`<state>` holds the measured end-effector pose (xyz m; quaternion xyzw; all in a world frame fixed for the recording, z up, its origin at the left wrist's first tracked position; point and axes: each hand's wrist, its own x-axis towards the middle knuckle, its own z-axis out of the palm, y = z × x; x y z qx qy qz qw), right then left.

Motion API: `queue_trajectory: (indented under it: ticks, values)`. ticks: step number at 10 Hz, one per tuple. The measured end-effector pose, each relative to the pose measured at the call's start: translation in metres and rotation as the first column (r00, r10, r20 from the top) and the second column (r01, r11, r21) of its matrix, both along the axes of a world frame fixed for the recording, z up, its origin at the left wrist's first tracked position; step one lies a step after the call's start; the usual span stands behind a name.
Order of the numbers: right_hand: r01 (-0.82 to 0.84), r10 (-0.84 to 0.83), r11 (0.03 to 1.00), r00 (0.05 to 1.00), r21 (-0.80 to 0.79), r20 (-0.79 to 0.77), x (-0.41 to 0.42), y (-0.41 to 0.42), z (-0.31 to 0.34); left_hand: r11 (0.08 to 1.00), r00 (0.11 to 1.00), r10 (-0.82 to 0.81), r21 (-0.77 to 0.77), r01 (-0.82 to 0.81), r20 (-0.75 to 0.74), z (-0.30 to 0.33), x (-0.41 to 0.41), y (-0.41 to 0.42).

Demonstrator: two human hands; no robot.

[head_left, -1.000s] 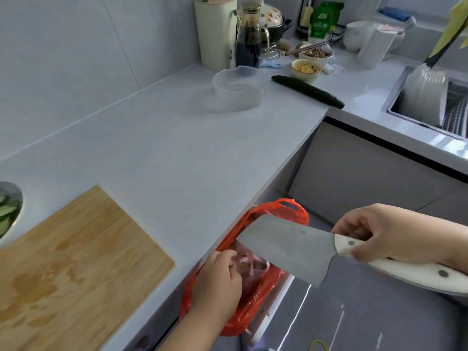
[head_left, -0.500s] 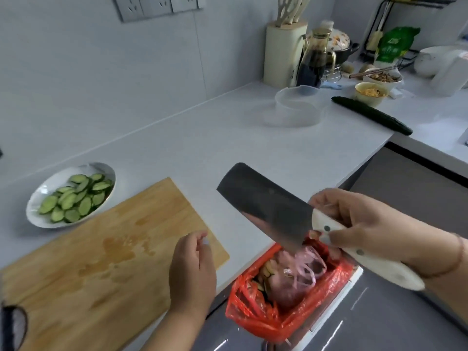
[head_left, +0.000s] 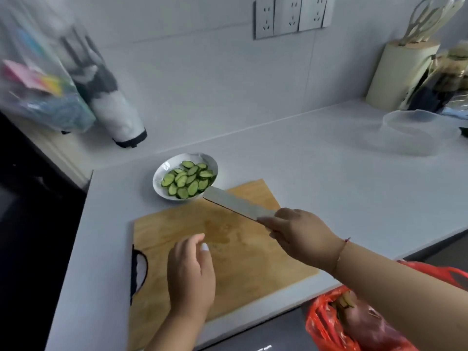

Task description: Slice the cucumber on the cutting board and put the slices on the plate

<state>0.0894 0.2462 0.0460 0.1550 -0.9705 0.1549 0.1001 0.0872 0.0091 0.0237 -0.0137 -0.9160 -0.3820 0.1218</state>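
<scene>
Countertop blurred; right hand [head_left: 298, 234] fingers grip half-hidden cleaver [head_left: 235, 205], left hand [head_left: 190, 272] fingers relaxed.

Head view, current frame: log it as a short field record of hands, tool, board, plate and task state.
left hand: open, above the cutting board, holding nothing
right hand: grips the cleaver, blade toward the plate
cutting board: bare, wet patch, no cucumber on it
plate: holds the cucumber slices
task state: slices appear plated

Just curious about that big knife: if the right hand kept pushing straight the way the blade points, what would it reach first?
Probably the white plate of cucumber slices; the knife tip already sits at its rim, though depth is unclear.
</scene>
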Motion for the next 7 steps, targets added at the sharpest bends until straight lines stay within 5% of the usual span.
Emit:
queue_trajectory:
  ticks: [3,7]
  values:
    - [0.046,-0.021,0.973,0.994,0.227,-0.111,-0.008,-0.008,-0.046,0.997,0.999,-0.034,-0.065,0.036,0.031,-0.013,-0.009,-0.033]
    - [0.127,-0.101,0.975,0.985,0.184,-0.141,-0.003,-0.027,-0.054,0.97,0.981,-0.15,-0.174,0.169,0.12,-0.021,-0.02,-0.069]
